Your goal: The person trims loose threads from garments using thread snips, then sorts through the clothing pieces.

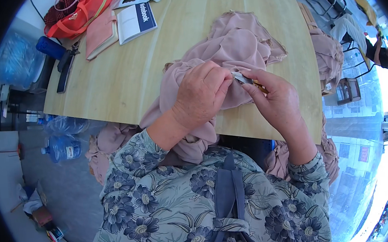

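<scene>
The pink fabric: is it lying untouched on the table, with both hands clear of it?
No. The left hand grips the pink fabric while the right hand holds a small metal tool against it.

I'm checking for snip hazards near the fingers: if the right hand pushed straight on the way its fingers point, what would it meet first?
The right hand points left, holding small snips. Their tip would meet the pink fabric bunched at the left hand, whose fingertips sit right there, though depth is hard to judge.

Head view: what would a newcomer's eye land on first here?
The two hands at the centre: the left hand bunches dusty pink cloth while the right hand holds a small metal tool against it. The cloth spills over the near edge of a pale wooden table. A red bag sits at the far left corner.
</scene>
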The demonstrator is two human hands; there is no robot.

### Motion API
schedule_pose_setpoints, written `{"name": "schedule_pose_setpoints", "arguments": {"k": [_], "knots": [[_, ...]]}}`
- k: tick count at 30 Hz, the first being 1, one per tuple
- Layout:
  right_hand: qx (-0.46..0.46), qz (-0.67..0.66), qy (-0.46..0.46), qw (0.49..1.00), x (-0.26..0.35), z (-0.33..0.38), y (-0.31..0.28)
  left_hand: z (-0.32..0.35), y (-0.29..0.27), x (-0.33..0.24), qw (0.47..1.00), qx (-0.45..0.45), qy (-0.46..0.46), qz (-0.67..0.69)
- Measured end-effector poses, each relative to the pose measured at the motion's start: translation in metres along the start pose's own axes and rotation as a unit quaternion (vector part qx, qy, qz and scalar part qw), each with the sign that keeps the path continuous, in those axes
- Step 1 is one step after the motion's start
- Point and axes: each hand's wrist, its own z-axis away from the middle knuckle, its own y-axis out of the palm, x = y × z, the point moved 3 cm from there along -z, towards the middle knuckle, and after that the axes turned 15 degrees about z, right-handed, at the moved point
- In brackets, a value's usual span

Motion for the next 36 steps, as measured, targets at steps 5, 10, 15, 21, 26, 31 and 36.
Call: {"name": "schedule_pose_setpoints", "arguments": {"k": [5,10,15,21,26,31,36], "knots": [[0.001,0.025,-0.004,1.000,0.002,0.000,-0.004,-0.001,-0.005,0.000,0.999,0.005,-0.014,0.035],[0.031,0.017,0.023,0.999,0.001,0.000,-0.007,0.002,-0.005,0.013,0.941,-0.014,-0.248,0.231],[0.015,0.035,-0.023,0.999,0.010,-0.001,-0.014,-0.004,-0.005,0.021,0.826,-0.016,-0.345,0.446],[0.035,0.096,-0.040,0.994,0.014,-0.007,-0.016,-0.010,-0.008,0.015,0.829,0.006,-0.347,0.439],[0.038,0.126,-0.047,0.990,0.015,-0.010,-0.017,-0.012,-0.008,0.016,0.842,0.017,-0.336,0.421],[0.049,0.118,-0.042,0.991,0.019,-0.013,-0.018,-0.014,-0.009,0.014,0.854,0.024,-0.338,0.395],[0.048,0.120,-0.044,0.991,0.017,-0.012,-0.017,-0.013,-0.006,0.018,0.847,0.021,-0.342,0.407]]}}
